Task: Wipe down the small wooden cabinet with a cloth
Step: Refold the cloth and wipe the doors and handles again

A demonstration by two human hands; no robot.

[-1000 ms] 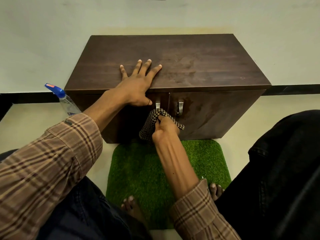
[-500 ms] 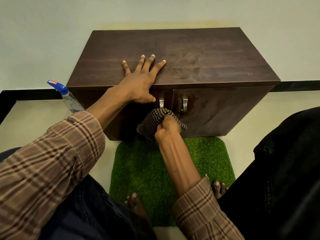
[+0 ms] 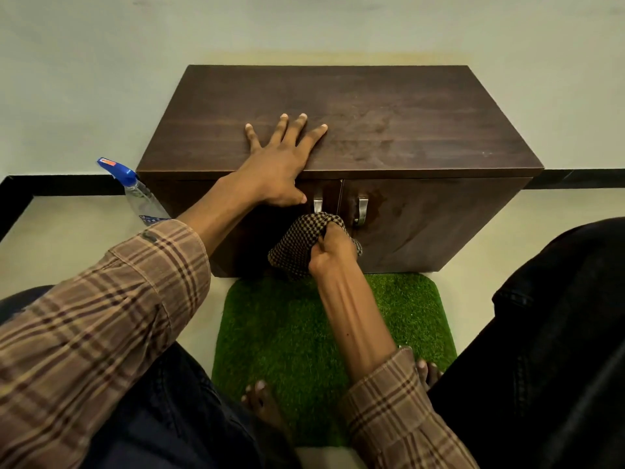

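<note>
Cabinet [image 3: 389,130], small and of dark wood, fills the upper middle of the frame, its back edge against the pale wall and its two doors facing the camera. Flat on the top near the front edge lies the left hand [image 3: 275,164], fingers spread wide and straight, thumb hooked over the lip. Just below, at centre frame, the right hand [image 3: 333,252] grips a bunched checked cloth [image 3: 297,243] against the door fronts, right under the left of two metal handles [image 3: 362,209]. To the right of the hands the tabletop and the right door stand bare. A green grass mat [image 3: 406,309] touches the cabinet's base in the lower middle. A spray bottle [image 3: 135,191] stands just beside the cabinet's left edge.
</note>
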